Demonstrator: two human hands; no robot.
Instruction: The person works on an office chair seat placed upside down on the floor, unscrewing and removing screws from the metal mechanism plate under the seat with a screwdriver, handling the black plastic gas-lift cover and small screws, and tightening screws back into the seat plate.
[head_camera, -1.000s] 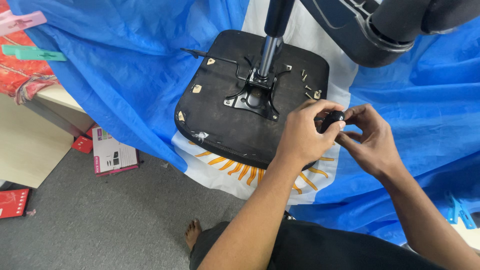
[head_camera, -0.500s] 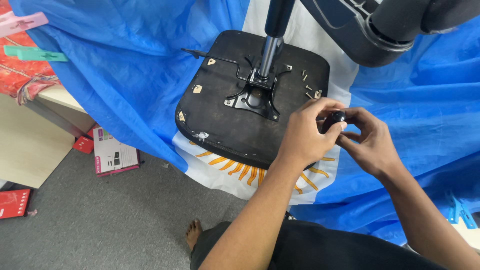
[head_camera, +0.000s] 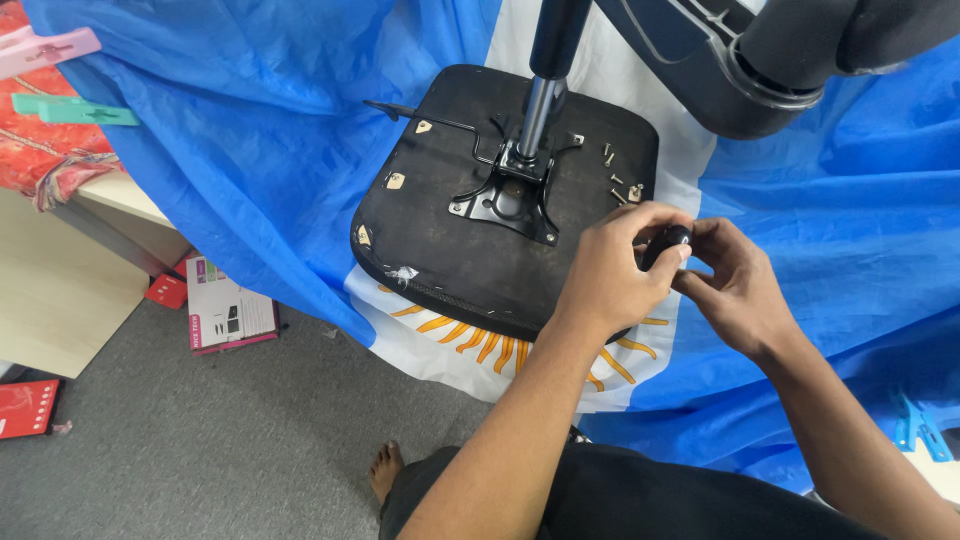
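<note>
With the metal mounting plate (head_camera: 503, 195) and gas column (head_camera: 541, 100) already sitting on the upturned black seat base (head_camera: 470, 250), loose screws (head_camera: 612, 172) lie unplaced beside it — the left hand (head_camera: 610, 275) and right hand (head_camera: 735, 285) are together, both pinched on a small black part (head_camera: 668, 243) at the seat's right edge, so fastening looks unfinished.

Small black rounded part (head_camera: 668, 243), pinched between both hands just beside upturned seat edge.

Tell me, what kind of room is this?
Probably an office or home workroom used for furniture assembly. An upturned chair seat lies on a blue sheet, loose screws rest on it, and there is grey carpet with a pale desk nearby.
</note>
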